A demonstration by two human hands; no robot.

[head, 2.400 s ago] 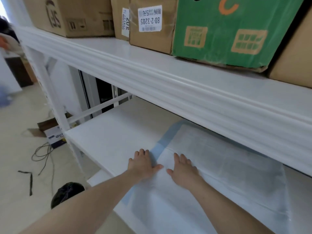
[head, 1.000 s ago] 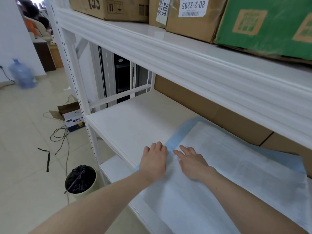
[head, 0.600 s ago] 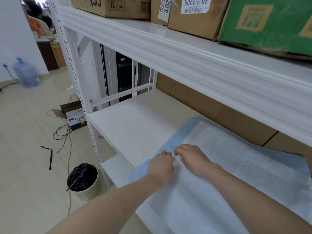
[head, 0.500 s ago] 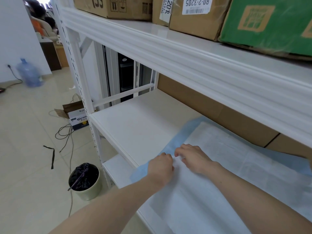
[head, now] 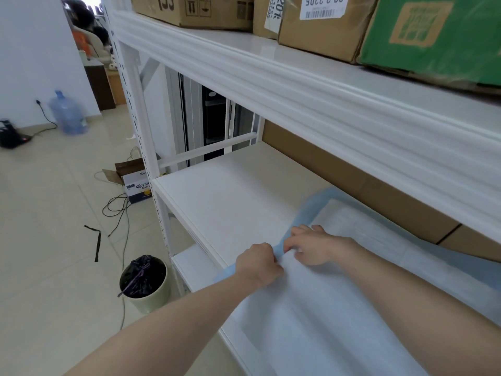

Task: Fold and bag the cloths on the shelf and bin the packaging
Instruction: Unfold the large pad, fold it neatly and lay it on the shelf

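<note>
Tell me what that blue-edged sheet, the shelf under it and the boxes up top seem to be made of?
The sheet looks like thin non-woven fabric or padded paper: matte white with a blue border, bunching softly where both hands grip it. The shelf appears to be white-painted metal or board, smooth with a slight sheen. The boxes are plain brown corrugated cardboard, with printed labels stuck on.

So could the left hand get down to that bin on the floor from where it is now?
Probably not yet: the left hand grips the cloth edge on the shelf, and the bin sits well below, so it would need to let go and stoop.
</note>
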